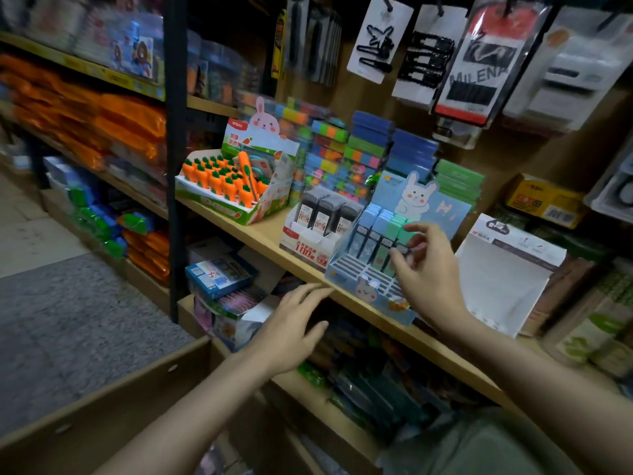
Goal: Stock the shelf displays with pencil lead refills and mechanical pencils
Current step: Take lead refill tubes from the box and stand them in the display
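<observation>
Two hands work at the wooden shelf (274, 234). The right hand (428, 269) reaches into the blue rabbit display (373, 275), its fingers seeming to pinch a green lead refill case (399, 234), though blur leaves this unsure. The left hand (294, 323) hovers spread, holding nothing. Front slots are still vacant, so filling seems in progress; next, a case must go upright into a slot. The neighbouring white box (308, 241) reads "1100".

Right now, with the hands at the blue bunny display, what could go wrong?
1. The right hand reaches among upright lead refill cases in the blue bunny display; a nudge could topple neighbours.
2. That display sits at the wooden shelf front edge, so pushing might slide it off.
3. The left hand hovers open below the edge, not steadying the display.
</observation>
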### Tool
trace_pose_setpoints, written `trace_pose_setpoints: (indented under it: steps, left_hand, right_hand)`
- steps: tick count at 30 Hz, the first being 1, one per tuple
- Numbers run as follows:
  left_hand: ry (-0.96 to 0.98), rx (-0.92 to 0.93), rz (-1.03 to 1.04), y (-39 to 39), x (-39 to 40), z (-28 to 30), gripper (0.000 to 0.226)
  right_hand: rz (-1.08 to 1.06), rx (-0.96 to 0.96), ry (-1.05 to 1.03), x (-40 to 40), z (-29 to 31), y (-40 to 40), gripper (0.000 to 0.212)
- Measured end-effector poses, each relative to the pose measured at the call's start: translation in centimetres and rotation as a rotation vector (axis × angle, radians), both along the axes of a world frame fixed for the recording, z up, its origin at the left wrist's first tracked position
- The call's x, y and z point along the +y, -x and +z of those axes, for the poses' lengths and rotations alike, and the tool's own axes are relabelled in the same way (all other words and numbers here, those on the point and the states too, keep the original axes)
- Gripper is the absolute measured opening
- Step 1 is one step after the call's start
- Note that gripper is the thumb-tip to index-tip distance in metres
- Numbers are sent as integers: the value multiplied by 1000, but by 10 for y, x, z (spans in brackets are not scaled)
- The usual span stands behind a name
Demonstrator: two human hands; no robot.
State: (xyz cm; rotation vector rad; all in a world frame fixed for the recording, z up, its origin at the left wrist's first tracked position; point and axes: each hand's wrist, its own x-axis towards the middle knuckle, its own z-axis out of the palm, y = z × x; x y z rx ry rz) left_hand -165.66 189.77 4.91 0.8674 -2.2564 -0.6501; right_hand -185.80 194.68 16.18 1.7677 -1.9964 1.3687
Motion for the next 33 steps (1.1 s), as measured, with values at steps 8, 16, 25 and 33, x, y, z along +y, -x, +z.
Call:
trace_pose_setpoints:
  steps: [8, 16, 25, 33]
  left_hand:
    - [-458, 106, 490, -108, 31, -55, 22]
    - [-816, 173, 1143, -167, 106, -164, 25]
    - [-942, -393, 1154, -146, 125, -247, 75]
    - [-887, -622, 1003, -146, 99, -285, 72]
  right_hand:
    - [626, 76, -219, 20, -83, -118, 15]
    - [791, 117, -882, 13, -226, -191, 31]
    - [827, 449, -1260, 22, -355, -187, 78]
    - [829, 665, -1240, 21, -406, -186, 93]
